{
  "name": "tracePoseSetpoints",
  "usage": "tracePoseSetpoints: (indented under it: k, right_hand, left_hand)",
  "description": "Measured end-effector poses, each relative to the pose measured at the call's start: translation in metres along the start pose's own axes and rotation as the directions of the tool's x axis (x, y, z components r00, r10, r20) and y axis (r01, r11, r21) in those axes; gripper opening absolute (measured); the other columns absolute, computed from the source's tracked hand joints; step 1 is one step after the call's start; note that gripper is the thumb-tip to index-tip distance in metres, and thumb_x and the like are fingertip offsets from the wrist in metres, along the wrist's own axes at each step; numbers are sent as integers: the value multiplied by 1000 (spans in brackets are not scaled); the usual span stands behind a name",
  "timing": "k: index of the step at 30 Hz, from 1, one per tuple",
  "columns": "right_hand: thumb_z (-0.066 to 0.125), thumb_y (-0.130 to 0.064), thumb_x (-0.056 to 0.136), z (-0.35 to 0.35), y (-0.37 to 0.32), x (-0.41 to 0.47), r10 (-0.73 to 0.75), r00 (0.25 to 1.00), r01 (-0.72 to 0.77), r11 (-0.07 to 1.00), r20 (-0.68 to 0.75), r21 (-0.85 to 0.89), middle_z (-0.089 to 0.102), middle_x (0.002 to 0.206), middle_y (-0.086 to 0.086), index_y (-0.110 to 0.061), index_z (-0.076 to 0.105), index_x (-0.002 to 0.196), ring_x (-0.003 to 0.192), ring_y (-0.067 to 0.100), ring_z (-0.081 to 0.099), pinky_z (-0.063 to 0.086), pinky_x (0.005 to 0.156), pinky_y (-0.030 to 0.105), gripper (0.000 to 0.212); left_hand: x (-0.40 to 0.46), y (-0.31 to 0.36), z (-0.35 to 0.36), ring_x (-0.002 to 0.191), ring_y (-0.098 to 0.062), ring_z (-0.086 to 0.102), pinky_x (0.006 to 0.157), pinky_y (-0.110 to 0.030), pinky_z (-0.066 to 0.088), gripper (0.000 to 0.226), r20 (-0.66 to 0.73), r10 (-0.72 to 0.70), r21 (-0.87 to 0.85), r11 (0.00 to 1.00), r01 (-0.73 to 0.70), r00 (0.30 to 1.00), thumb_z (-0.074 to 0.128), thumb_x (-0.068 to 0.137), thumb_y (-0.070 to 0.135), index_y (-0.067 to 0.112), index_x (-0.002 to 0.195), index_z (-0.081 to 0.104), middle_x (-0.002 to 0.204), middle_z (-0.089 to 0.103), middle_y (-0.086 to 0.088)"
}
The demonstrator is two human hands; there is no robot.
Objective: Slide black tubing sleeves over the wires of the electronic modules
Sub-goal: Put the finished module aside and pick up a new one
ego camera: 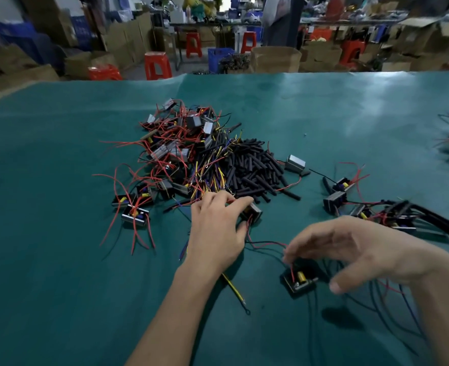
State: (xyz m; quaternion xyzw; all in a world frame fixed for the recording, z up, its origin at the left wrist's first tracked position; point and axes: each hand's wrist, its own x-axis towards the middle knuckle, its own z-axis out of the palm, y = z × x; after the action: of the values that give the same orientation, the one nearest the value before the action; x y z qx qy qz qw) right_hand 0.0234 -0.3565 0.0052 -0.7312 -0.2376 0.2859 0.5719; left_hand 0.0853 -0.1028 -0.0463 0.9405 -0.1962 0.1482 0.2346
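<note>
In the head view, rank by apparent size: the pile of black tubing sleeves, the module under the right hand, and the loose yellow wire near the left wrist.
1. Pile of black tubing sleeves, clearly largest.
2. Module.
3. Yellow wire: longer than the module but very thin, so these two are unsure.

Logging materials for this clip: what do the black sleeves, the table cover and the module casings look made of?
Black tubing sleeves: matte, flexible-looking plastic or rubber tubing. Table cover: green sheet with soft sheen, wrinkled, probably vinyl or coated cloth. Module casing: grey and reflective, likely metal.

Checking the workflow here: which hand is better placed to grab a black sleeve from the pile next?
Left, probably. The left hand lies beside the sleeve pile; the right hand is nearer the person, pinching a red wire on a module.
</note>
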Motion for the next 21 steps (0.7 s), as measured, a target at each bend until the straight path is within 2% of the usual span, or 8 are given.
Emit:
tracePoseSetpoints:
  k: [2,3,6,8,11,14,18,21]
  right_hand:
    - [83,4,70,-3,-2,-7,-28,998,24,996,58,81,62,135,26,-1,59,136,134,42,54,37,118,42,70]
    - [86,-4,71,-3,-3,-9,-29,999,26,990,20,138,63,134,27,-2,61,135,132,44,55,39,116,45,69]
    - [95,-23,62,4,-1,1,39,932,20,987,-360,159,74,104,18,-7,74,103,97,34,71,57,88,42,49]
    - [96,-22,61,15,0,16,85,856,-62,996,-510,62,72,90,9,-12,72,89,76,24,68,53,65,32,38]
    - [95,-23,70,31,2,35,144,858,-222,970,-493,-104,76,87,5,-20,72,94,67,15,67,51,60,26,33]
    - [81,-5,83,37,5,44,102,851,-202,969,-516,-142,77,80,7,-13,73,97,63,18,68,54,61,29,18]
    - [66,3,92,26,1,36,93,747,22,986,-658,165,76,83,17,-6,74,91,52,18,62,46,44,22,12]
    - [66,-3,78,21,-3,35,177,689,171,902,-703,395,69,70,18,-8,73,77,44,15,53,38,37,20,9]
  left_hand:
    - [0,-2,2,118,-17,39,101,-39,31,43,-3,-6,-11,1000,6,1000,67,92,36,38,134,58,118,53,7]
    - [0,-2,3,118,-18,39,100,-39,32,42,-13,-10,-20,1000,10,1000,68,91,38,38,132,59,118,53,6]
    - [1,-1,6,114,-19,40,96,-40,35,35,-63,-21,-40,999,18,998,70,90,39,34,123,64,115,54,5]
    - [2,0,8,112,-20,41,94,-41,37,29,-89,-27,-32,999,25,996,70,90,40,32,118,64,114,55,5]
    - [2,1,10,111,-22,44,92,-43,39,26,-115,-34,-16,999,32,993,68,91,43,31,115,65,112,56,5]
    - [3,0,11,110,-22,46,92,-43,41,27,-140,-48,-36,998,43,989,66,92,45,28,113,68,110,57,4]
    - [3,-3,12,111,-24,46,97,-43,43,40,-176,-33,-99,995,15,984,64,96,35,22,133,58,116,56,0]
    - [3,-4,12,112,-20,43,98,-36,41,53,-189,-40,-212,977,-2,981,59,98,32,18,145,40,121,50,1]
